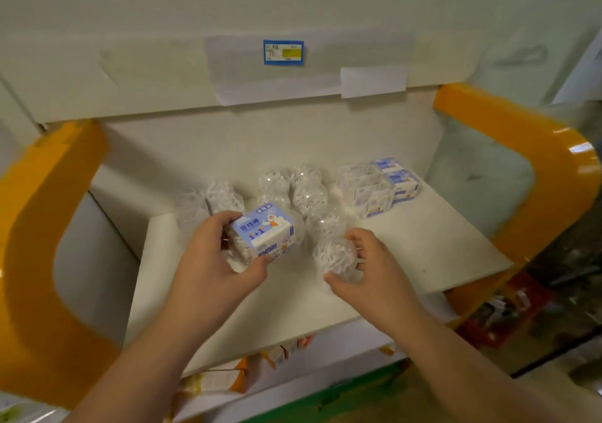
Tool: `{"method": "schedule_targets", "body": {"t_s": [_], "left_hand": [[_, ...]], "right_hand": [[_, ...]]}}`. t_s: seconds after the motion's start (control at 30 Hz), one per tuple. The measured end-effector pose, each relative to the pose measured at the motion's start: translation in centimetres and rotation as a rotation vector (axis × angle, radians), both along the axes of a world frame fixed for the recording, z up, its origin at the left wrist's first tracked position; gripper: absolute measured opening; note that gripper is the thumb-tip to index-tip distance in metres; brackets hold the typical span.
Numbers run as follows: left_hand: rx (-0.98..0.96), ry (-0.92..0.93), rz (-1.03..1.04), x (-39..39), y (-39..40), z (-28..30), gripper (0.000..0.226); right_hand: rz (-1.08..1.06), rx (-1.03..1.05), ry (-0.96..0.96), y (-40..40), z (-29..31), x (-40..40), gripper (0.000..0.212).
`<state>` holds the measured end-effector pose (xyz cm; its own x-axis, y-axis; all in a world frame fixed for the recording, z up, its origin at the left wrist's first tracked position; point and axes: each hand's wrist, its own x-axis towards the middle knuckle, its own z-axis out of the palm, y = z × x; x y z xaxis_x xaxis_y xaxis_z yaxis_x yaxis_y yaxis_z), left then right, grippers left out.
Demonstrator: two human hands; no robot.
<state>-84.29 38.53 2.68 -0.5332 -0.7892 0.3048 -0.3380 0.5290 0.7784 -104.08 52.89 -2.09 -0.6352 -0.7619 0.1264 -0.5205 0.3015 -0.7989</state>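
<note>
My left hand (213,256) grips a clear twin pack with a blue and white label (264,232), lifted slightly over the white shelf (423,253). My right hand (368,266) curls its fingers and thumb round a clear round tub of white picks (335,256) that sits near the shelf's middle. Behind them stand several more clear round tubs (308,191) in loose rows. At the back right are two more labelled packs (387,184), side by side.
Orange curved uprights (527,161) frame the shelf on both sides. A blue price tag (283,52) sits on the shelf edge above. A lower shelf holds orange and white boxes (228,378). Red goods lie at the lower right (508,318).
</note>
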Motion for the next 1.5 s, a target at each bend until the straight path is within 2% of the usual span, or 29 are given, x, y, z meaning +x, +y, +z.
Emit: {"method": "schedule_targets", "body": {"t_s": [0.13, 0.27, 0.43, 0.67, 0.83, 0.97, 1.1, 1.27, 1.5], "left_hand": [[-0.027, -0.020, 0.048, -1.9, 0.5, 0.2, 0.065], [-0.056, -0.045, 0.090, -4.2, 1.9, 0.6, 0.064], [-0.079, -0.040, 0.118, -8.5, 3.9, 1.5, 0.061], [-0.124, -0.063, -0.013, -19.7, 6.4, 2.1, 0.060], [-0.166, -0.165, -0.133, -28.4, 7.9, -1.3, 0.068], [-0.135, -0.276, -0.177, -32.4, 8.9, -3.8, 0.067], [-0.070, -0.352, -0.154, -34.0, 8.9, -5.4, 0.067], [-0.108, -0.424, -0.116, -34.2, 9.0, -5.3, 0.067], [-0.243, -0.299, -0.090, -31.0, 9.9, -3.4, 0.066]], "right_hand": [[0.075, -0.019, 0.065, -0.3, -0.3, -1.4, 0.067], [0.178, -0.019, 0.061, 0.6, -0.1, -3.0, 0.078], [0.178, -0.048, 0.036, 3.3, 1.1, -8.7, 0.070], [0.019, -0.134, 0.064, 8.8, 2.8, -18.0, 0.058], [0.014, -0.113, 0.043, 12.3, 3.2, -20.6, 0.056], [0.044, -0.095, 0.036, 14.0, 2.6, -21.2, 0.053], [0.070, -0.059, 0.030, 14.7, 1.9, -21.1, 0.053], [0.102, -0.005, 0.002, 15.3, 1.5, -21.5, 0.056], [0.120, -0.074, 0.014, 14.0, 2.4, -22.2, 0.053]]}}
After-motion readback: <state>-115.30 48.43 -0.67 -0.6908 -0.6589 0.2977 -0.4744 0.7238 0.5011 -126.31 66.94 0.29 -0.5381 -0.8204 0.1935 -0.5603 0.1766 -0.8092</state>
